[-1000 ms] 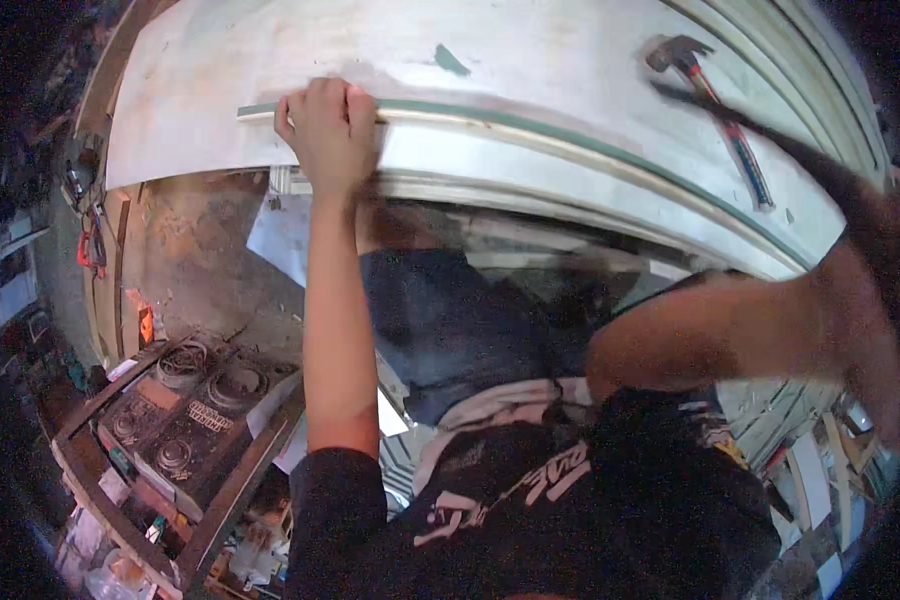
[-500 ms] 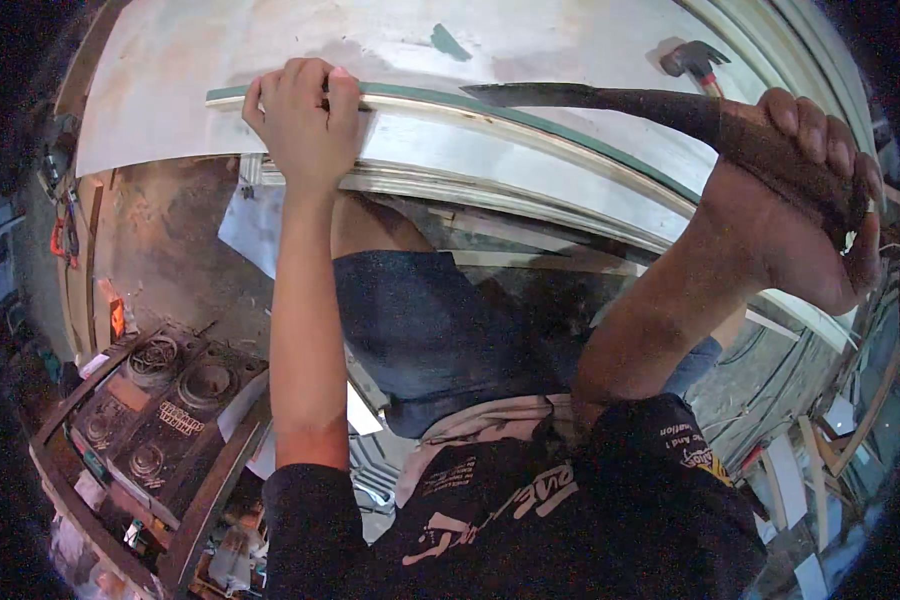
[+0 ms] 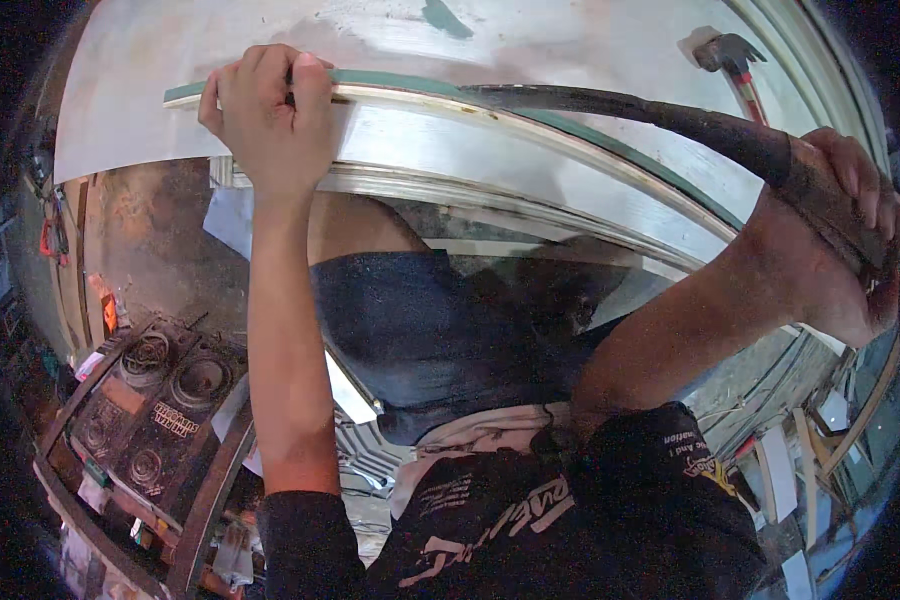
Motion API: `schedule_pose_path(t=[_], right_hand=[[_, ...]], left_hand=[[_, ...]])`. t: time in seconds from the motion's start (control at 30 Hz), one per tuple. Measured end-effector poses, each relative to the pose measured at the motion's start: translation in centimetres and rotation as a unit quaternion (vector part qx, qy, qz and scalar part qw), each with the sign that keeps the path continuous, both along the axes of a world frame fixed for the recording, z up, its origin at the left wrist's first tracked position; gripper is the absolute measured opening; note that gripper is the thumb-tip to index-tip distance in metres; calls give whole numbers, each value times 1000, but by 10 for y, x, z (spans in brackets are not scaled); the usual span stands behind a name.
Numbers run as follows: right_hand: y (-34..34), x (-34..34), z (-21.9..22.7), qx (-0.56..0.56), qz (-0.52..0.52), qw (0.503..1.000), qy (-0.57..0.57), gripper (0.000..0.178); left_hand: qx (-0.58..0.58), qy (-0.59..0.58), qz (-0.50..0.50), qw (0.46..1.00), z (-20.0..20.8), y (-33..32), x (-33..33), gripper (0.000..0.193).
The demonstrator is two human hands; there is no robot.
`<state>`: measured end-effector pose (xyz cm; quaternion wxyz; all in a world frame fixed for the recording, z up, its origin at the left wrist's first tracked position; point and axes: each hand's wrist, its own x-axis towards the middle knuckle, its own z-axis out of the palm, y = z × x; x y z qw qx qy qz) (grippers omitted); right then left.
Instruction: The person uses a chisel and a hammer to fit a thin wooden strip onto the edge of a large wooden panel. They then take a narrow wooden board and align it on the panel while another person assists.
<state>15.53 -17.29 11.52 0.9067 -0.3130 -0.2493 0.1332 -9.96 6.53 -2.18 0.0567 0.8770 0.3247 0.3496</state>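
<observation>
My left hand is closed over the left part of a long, narrow wooden strip, pale on its side with a green face. In my right hand is the dark handle of a long knife like a machete, fingers wrapped round it. Its dark blade points left, with the tip at the strip's green face near the middle; whether the edge bites into the wood I cannot tell. The strip lies across a pale, flat board in front of me, its right end partly hidden behind my right forearm.
A claw hammer with a red-and-black handle lies at the far right of the board. A green scrap is at the back. Stacked pale mouldings run along the near edge. At lower left stands a dusty cabinet with round speakers.
My left hand and the strip appear slightly further left. My right hand has come lower and nearer, turning the blade more edge-on, with its tip still by the strip's middle.
</observation>
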Motion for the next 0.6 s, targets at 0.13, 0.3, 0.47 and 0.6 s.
schedule_pose_path(t=[0.13, 0.3, 0.47, 0.6], right_hand=[[-3, 3, 0, -8, 12, 1000, -8, 23], [-7, -12, -4, 34, -98, 995, -11, 22], [7, -32, 6, 86, -99, 991, 6, 21], [9, -48, 9, 68, -76, 994, -37, 20]], left_hand=[[-5, -8, -4, 1000, -1, 1, 0, 24], [-8, 4, 2, 1000, -2, 2, 1, 27], [-42, -2, 1, 999, 6, 0, 1, 29], [-37, 23, 3, 999, 5, 0, -1, 30]])
